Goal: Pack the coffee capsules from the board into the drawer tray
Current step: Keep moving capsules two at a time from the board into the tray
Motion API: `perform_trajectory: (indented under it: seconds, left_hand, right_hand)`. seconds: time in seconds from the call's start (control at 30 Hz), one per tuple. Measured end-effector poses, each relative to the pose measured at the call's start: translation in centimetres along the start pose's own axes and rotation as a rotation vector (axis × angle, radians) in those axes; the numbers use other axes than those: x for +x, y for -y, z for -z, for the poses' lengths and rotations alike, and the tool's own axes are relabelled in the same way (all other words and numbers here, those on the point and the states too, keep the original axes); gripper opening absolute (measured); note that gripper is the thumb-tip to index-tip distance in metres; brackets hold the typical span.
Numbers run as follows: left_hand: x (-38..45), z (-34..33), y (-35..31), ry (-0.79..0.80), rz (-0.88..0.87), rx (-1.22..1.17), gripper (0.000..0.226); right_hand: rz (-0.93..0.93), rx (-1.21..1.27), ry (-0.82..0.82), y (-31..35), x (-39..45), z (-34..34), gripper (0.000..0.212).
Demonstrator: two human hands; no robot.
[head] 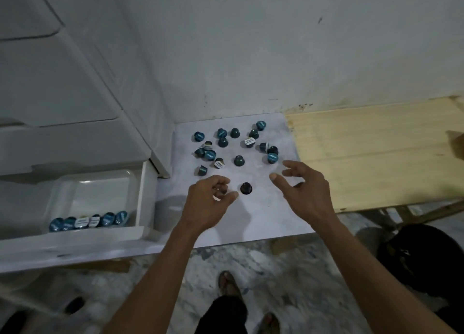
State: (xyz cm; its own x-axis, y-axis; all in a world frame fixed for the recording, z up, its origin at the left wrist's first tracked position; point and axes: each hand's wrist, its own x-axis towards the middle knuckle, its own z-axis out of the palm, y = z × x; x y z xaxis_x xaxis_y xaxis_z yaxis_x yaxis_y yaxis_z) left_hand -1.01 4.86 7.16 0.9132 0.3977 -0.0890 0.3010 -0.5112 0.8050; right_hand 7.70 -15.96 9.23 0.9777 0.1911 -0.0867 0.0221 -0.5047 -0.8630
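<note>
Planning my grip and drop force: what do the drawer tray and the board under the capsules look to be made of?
Drawer tray: probably clear, glossy plastic, since the drawer shows through its walls and the rim catches highlights.
Board: a thin, flat sheet with a matte, pale marbled surface; laminate or coated panel, core unclear.
Capsules: smooth dark cups with printed foil-like lids; plastic or aluminium, can't tell.

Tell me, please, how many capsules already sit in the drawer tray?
6, in one row along the near wall of the tray: capsules standing side by side, left to right. Others may be hidden behind the drawer front.
</note>
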Motion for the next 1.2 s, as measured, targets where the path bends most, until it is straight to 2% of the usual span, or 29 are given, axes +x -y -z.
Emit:
perform_trajectory:
  seconds: [0.13,0.27,0.5,0.6,0.67,0.77,0.97,1.07,1.13,1.2]
  left_hand:
    - [2.0,-1.1,2.6,-0.045,0.093,0.056,0.025]
    - [3.9,-2.5,5.7,-0.045,0.192,0.124,0.029]
    - [8.0,-5.2,8.7,0.071,0.245,0.322,0.049]
    - [9.3,-6.4,9.4,0.152,0.262,0.403,0.049]
    - [10.0,-7.0,9.8,0.178,0.264,0.439,0.044]
    - [10.3,-7.8,10.5,0.172,0.228,0.447,0.032]
    - [10.5,-8.4,10.0,0.067,0.209,0.393,0.02]
    - [10.2,-8.8,9.8,0.025,0.21,0.318,0.029]
    - [10.0,-9.2,9.6,0.043,0.188,0.302,0.044]
    - [9.7,-9.6,9.5,0.057,0.169,0.27,0.05]
  right_hand:
    - [-0.034,-0.034,0.074,-1.8,2.4,-2.6,0.05]
    - [-0.037,-0.181,0.2,-4.1,4.6,-5.8,0.05]
    - [0.044,-0.516,0.435,-6.5,8.7,-11.7,0.052]
    - [0.099,-0.608,0.502,-7.3,9.9,-13.6,0.052]
    - [0.124,-0.646,0.526,-7.9,10.6,-14.3,0.045]
    - [0.171,-0.668,0.563,-8.5,11.4,-14.8,0.032]
    - [0.143,-0.546,0.514,-9.3,12.2,-14.0,0.024]
    - [0.125,-0.435,0.504,-9.8,12.4,-12.8,0.039]
    - [0.145,-0.411,0.526,-10.4,12.5,-12.2,0.05]
    - [0.177,-0.421,0.531,-11.1,12.6,-11.9,0.048]
